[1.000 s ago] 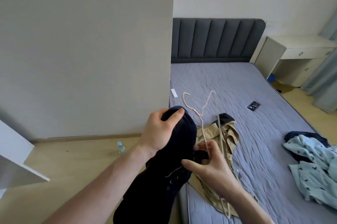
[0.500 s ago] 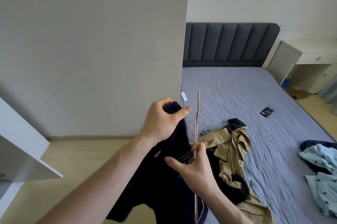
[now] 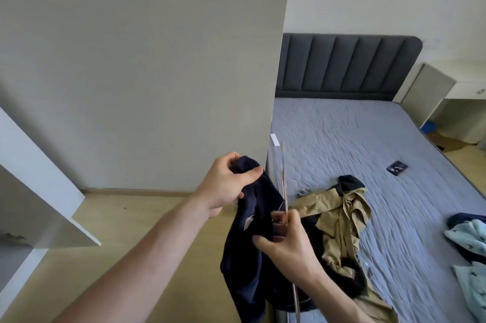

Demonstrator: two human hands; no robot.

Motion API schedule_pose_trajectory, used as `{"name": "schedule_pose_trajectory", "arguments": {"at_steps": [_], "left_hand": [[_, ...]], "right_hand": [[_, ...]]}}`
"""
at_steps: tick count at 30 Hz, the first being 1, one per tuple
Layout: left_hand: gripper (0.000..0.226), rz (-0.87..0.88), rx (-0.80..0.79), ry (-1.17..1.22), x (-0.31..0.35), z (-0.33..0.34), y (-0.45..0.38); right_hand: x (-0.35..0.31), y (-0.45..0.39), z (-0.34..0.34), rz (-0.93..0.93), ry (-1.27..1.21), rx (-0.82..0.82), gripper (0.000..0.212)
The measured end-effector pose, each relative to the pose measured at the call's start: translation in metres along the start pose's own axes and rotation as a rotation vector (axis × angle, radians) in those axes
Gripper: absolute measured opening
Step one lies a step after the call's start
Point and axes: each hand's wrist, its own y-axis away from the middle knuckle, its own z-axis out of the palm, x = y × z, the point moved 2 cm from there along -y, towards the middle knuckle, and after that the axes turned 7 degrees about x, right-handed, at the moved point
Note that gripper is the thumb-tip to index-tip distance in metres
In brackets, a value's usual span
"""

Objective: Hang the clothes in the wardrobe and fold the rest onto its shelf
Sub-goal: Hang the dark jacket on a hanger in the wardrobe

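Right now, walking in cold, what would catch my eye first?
In the foreground, the left hand grips a dark navy garment while the right hand holds a thin hanger against it. Behind them on the bed lies a crumpled tan jacket; a light blue patterned garment is far right.

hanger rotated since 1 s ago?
Yes. The hanger, held by the right hand, now shows edge-on as a thin line beside the wardrobe panel; earlier its triangle faced the camera.

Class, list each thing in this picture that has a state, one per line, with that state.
Left hand: grips the dark garment's top.
Right hand: pinches the hanger.
Dark garment: held up, hanging.
Hanger: seen edge-on, upright, beside the garment.
Tan jacket: crumpled on the bed.
Light blue clothes: heaped on the bed.
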Motion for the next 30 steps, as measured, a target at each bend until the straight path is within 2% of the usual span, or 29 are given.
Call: {"name": "schedule_pose_trajectory", "arguments": {"at_steps": [4, 9, 11, 15, 17, 19, 21, 23, 25, 27, 30], "left_hand": [[0.022, 0.015, -0.015, -0.018, 0.010, 0.007, 0.001], [0.023, 0.052, -0.001, -0.050, 0.008, -0.009, 0.001], [0.029, 0.153, 0.016, -0.238, -0.004, -0.023, -0.002], [0.034, 0.379, -0.030, -0.806, -0.037, -0.054, -0.005], [0.032, 0.385, 0.005, -0.965, -0.054, -0.070, -0.004], [0.026, 0.283, 0.058, -1.027, -0.066, -0.082, -0.003], [0.018, 0.090, 0.028, -0.962, -0.073, -0.087, -0.002], [0.012, -0.153, -0.115, -0.687, -0.074, -0.083, 0.004], [0.010, -0.297, -0.254, -0.450, -0.074, -0.076, 0.014], [0.020, -0.329, -0.269, -0.338, -0.074, -0.070, 0.021], [0.023, -0.272, -0.085, -0.171, -0.073, -0.061, 0.024]], "right_hand": [[0.014, -0.007, 0.005, 0.010, 0.144, 0.071, 0.040], [0.023, -0.026, -0.027, 0.046, 0.065, 0.137, 0.025], [0.017, -0.033, -0.041, 0.018, 0.027, 0.180, 0.023], [0.000, -0.047, -0.065, -0.062, 0.039, 0.264, 0.025], [-0.005, -0.051, -0.072, -0.091, 0.056, 0.263, 0.023], [-0.007, -0.052, -0.072, -0.129, 0.094, 0.186, 0.024], [-0.008, -0.052, -0.067, -0.173, 0.187, 0.106, 0.029], [-0.005, -0.052, -0.064, -0.206, 0.271, 0.065, 0.032], [0.001, -0.053, -0.066, -0.217, 0.325, 0.025, 0.033], [0.009, -0.053, -0.070, -0.216, 0.362, -0.023, 0.032], [0.016, -0.046, -0.075, -0.231, 0.376, -0.097, 0.028]]}}
